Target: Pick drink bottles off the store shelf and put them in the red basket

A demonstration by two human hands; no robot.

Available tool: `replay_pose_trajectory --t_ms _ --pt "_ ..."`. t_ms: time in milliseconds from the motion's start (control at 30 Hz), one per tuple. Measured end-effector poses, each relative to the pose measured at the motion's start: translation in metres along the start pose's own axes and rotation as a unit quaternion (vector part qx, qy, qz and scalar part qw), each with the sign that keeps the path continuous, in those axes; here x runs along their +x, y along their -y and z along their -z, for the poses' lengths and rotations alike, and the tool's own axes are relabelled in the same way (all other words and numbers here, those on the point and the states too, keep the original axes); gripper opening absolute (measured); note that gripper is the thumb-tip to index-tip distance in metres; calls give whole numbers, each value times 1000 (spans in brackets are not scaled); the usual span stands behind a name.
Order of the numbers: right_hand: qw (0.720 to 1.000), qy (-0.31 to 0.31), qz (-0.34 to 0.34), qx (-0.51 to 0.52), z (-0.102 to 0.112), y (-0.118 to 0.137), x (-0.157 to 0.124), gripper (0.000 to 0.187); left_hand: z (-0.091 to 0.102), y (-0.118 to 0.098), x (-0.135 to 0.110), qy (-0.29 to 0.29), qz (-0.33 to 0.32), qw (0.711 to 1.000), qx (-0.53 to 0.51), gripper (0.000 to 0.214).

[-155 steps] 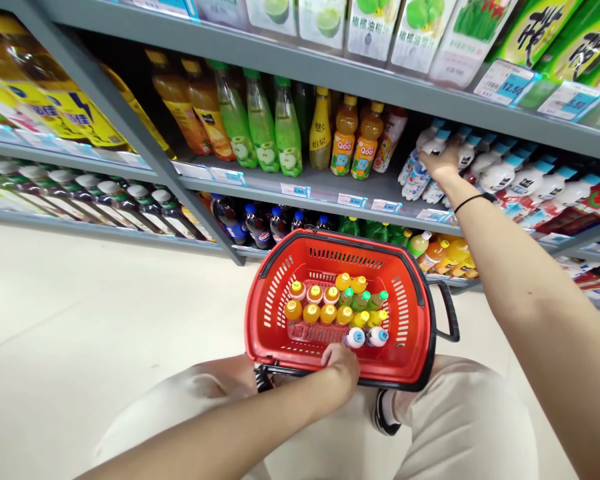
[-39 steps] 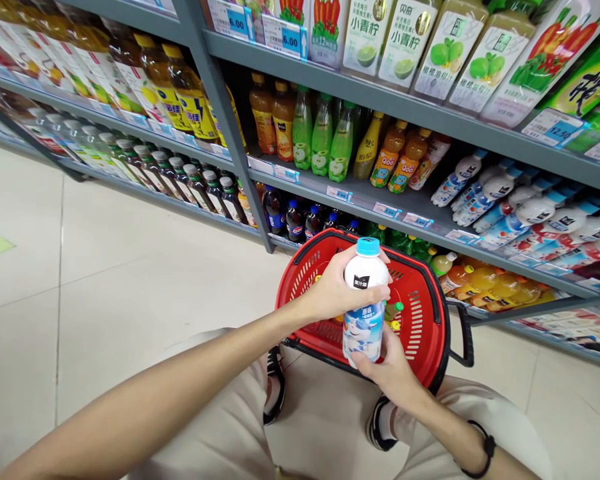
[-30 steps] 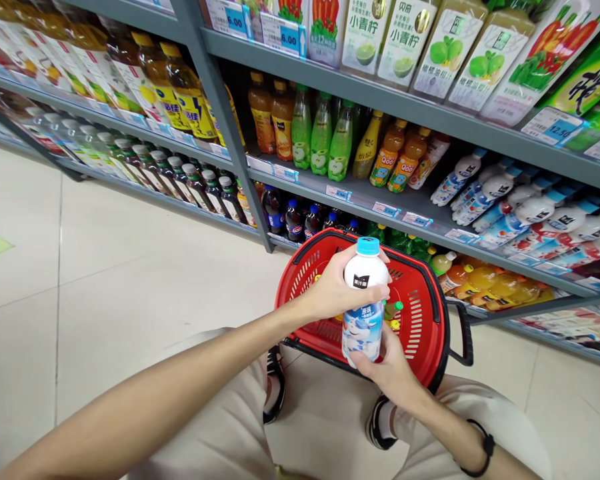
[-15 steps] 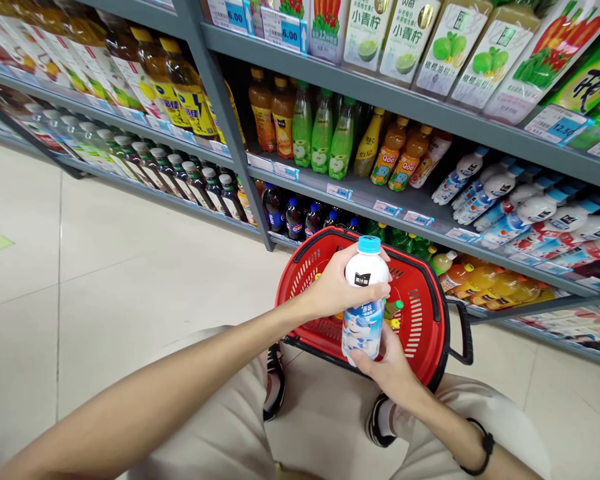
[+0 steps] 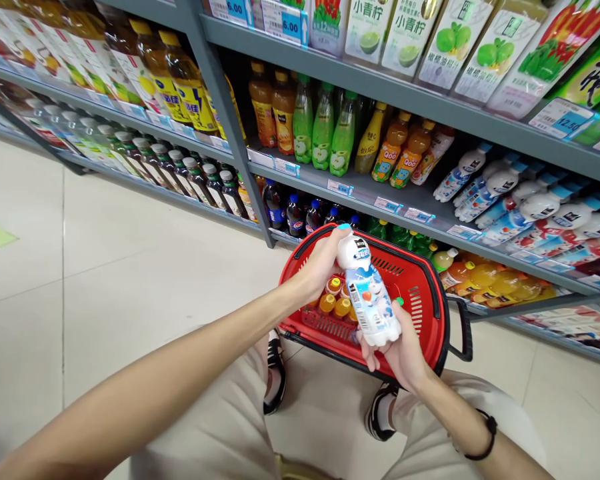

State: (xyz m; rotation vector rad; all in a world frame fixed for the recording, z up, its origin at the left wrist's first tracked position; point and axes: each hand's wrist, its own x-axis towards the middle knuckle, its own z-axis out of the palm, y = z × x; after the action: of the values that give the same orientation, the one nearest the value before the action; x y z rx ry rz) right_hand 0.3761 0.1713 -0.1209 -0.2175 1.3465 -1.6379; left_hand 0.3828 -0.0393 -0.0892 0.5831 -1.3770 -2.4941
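Note:
A white and blue drink bottle (image 5: 373, 293) with a light blue cap is held tilted above the red shopping basket (image 5: 433, 280). Around its cap end, my left hand (image 5: 320, 263) is closed, with the fingers partly hidden behind the bottle. My right hand (image 5: 400, 347) supports the base from below and the right side, its fingertips showing under the bottle. Inside the basket lie several small orange bottles (image 5: 335, 303) with yellow caps, and a green cap (image 5: 399, 302) shows beside the held bottle.
Grey shelves (image 5: 405, 77) of drinks run across the front. Similar white bottles (image 5: 540, 207) lie at the right, near green bottles (image 5: 323, 137). The basket's black handle (image 5: 463, 330) sticks out to the right. My knees and shoes (image 5: 275, 373) flank the basket on the tiled floor.
The bottle has turned from nearly upright to a slant, its cap end now to the left and another label side facing me. More orange bottles show in the basket.

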Motion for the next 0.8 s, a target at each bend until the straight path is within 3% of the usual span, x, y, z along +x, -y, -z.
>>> replay_pose_trajectory --t_ms 100,233,400,633,800 --pt "997 6 -22 70 5 6 -1 77 2 0 1 -16 6 1000 -1 31" --pt "991 25 -1 133 9 14 -2 74 -1 -2 4 -28 -4 999 -20 31" --pt "990 36 35 134 4 26 -1 65 -1 -6 15 -44 -11 998 -54 22" --pt "985 -83 149 4 8 15 -1 48 2 -11 19 -14 1 995 -96 30" --pt "968 -139 210 -21 14 10 2 61 6 -12 16 16 -6 995 -103 41"
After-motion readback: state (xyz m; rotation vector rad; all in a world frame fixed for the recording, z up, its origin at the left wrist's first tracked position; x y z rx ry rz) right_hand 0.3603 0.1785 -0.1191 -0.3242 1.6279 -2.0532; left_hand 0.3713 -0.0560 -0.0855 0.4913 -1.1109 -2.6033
